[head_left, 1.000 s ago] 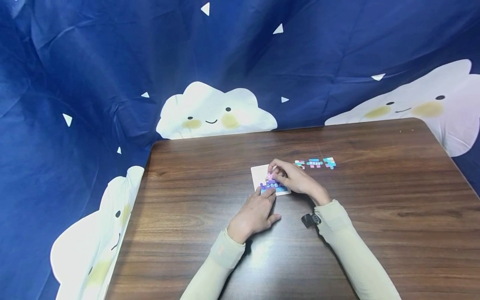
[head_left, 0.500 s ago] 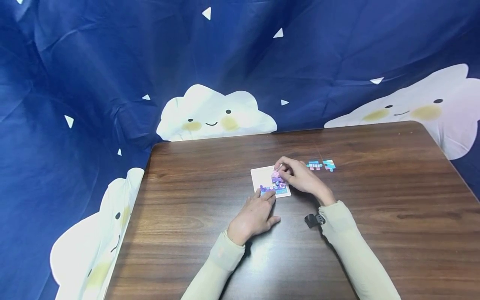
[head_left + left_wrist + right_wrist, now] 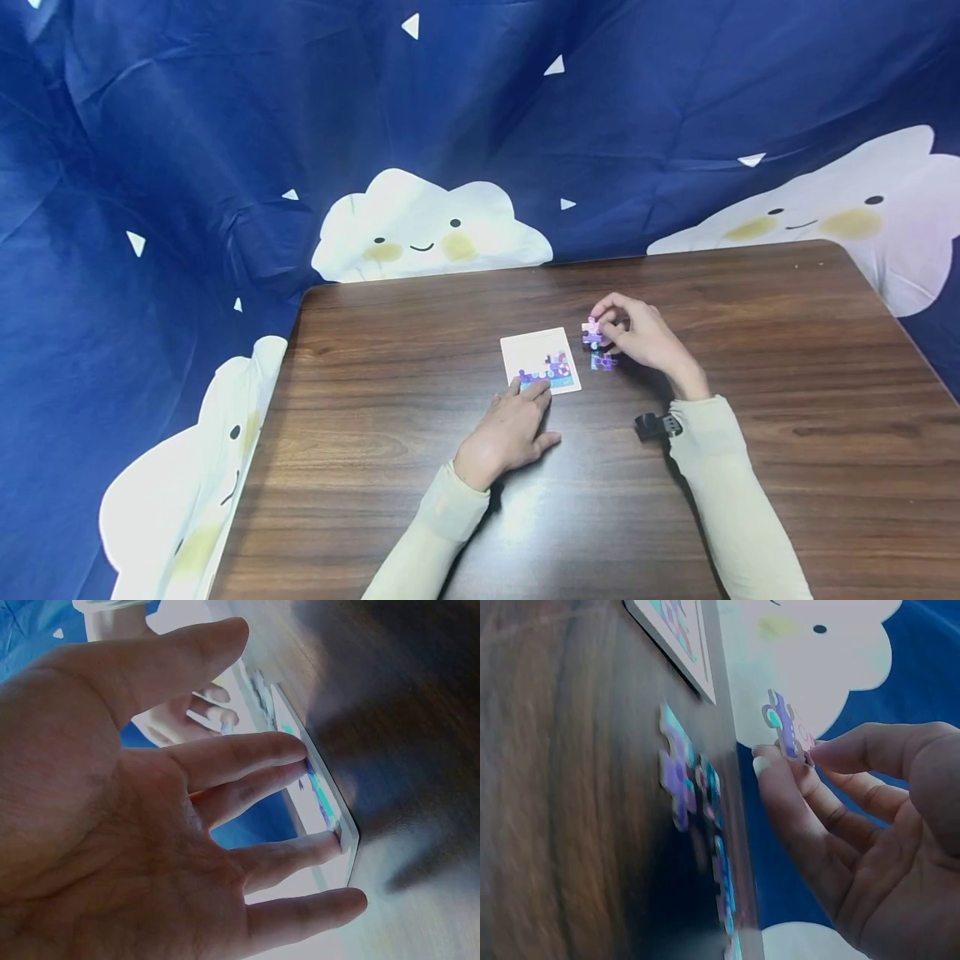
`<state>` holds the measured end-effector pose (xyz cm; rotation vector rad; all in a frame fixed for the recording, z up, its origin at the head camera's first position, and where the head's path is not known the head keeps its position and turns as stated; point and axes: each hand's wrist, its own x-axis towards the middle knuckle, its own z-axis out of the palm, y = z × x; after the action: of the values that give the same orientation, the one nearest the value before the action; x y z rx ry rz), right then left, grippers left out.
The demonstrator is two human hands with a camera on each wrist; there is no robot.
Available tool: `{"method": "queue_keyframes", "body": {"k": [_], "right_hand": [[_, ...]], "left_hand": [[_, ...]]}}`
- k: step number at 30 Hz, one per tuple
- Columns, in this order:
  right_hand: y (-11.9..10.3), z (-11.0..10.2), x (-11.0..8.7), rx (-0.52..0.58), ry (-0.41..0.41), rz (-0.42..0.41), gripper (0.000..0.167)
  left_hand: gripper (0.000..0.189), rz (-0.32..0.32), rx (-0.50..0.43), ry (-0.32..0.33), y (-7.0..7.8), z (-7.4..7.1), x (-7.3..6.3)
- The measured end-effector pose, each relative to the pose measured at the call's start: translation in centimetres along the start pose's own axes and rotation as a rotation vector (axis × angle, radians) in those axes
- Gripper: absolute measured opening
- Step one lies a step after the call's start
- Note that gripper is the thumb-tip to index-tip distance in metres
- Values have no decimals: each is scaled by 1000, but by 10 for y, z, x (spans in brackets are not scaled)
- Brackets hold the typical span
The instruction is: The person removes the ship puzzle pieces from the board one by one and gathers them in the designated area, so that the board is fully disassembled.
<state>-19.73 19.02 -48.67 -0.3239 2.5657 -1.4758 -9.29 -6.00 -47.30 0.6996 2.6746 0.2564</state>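
Note:
My left hand (image 3: 506, 429) has its fingers spread and straight, fingertips on the near edge of a square white puzzle tray (image 3: 528, 343). Joined purple and blue puzzle pieces (image 3: 557, 368) fill the tray's lower part, while its upper part shows white. Thumb and fingertips of my right hand (image 3: 647, 337) pinch a pink and purple jigsaw piece (image 3: 786, 726), lifted above the table to the right of the tray. Below it lies a loose purple and blue jigsaw piece (image 3: 603, 362). In the left wrist view, the fingertips (image 3: 330, 844) meet the tray's rim.
More loose jigsaw pieces (image 3: 724, 881) lie in a row behind the right hand, seen in the right wrist view and hidden in the head view. The brown wooden table (image 3: 360, 433) meets a blue cloth (image 3: 480, 100) with white clouds at its far edge.
My right hand has moved right, off the tray, carrying the pink and purple jigsaw piece. It now covers the back row of pieces and uncovers the purple and blue one. My left hand stays put.

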Motion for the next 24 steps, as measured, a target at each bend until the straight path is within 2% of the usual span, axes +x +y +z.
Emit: {"method": "queue_keyframes", "body": {"k": [9, 13, 19, 24], "right_hand": [[5, -22, -8, -45, -8, 49, 18], [9, -32, -12, -75, -52, 87, 16], [15, -44, -19, -37, -158, 174, 24], [15, -45, -20, -54, -193, 205, 20]], "left_hand": [[69, -3, -1, -6, 0, -1, -1], [69, -7, -6, -9, 1, 0, -1], [69, -15, -12, -15, 2, -1, -2], [69, -12, -7, -11, 3, 0, -2]]}}
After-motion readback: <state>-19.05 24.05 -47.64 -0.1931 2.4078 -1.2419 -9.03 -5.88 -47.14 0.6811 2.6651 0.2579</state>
